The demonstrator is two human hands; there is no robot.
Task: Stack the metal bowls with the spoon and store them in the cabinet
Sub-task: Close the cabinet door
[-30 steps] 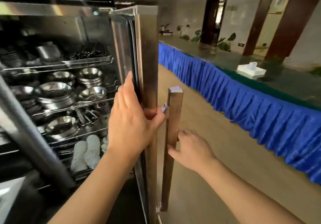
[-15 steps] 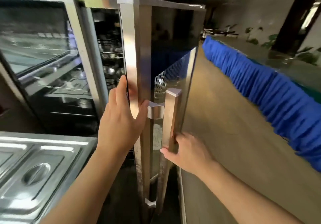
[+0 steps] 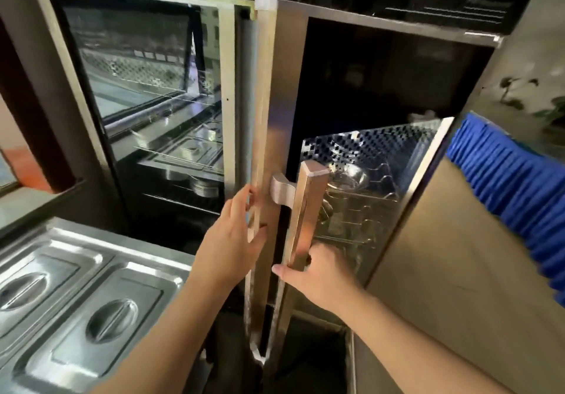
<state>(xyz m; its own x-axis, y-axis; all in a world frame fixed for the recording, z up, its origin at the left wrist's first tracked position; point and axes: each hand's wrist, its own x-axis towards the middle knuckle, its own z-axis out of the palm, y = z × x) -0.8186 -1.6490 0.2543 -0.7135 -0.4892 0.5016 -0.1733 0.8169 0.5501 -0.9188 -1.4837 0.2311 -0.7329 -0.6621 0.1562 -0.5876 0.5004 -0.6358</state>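
Observation:
The steel cabinet's right door stands almost closed, with only a thin gap at its left edge. My right hand grips the lower part of the long vertical door handle. My left hand lies flat, fingers spread, against the door's left edge. Behind the dark glass I make out metal bowls on wire racks, dimly. No spoon shows from here.
The cabinet's left glass door is closed and mirrors steel pans. A steel counter with lidded food pans sits at the lower left. A table with a blue pleated skirt runs along the right, with tan floor beside it.
The door has swung from wide open to nearly closed. My left hand has loosened from the door's edge to a flat palm, and my right hand has taken hold of the handle.

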